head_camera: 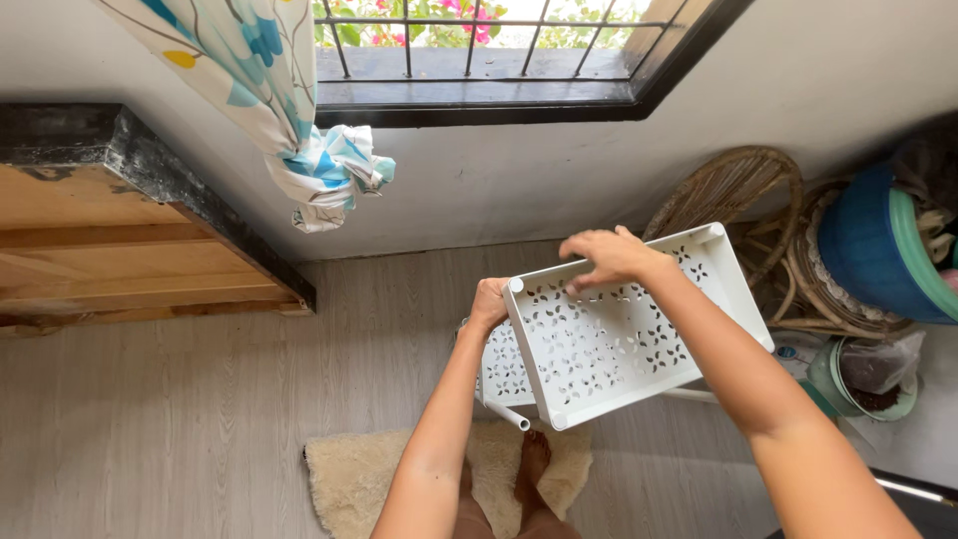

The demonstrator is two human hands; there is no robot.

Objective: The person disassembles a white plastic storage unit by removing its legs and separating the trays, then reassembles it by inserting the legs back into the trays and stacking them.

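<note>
The left hand (489, 302) is gripping the near corner of the white perforated tray (619, 334) — the right hand (609, 257) is pressing its far rim, fingers curled, above a lower tray (504, 369). Tilting so, it could be slipping off the white pole (509, 415).

The white perforated plastic tray (619, 339) looks smooth and matt, above a fluffy cream pile rug (349, 474) on the grey wood-grain floor (180, 399).
</note>
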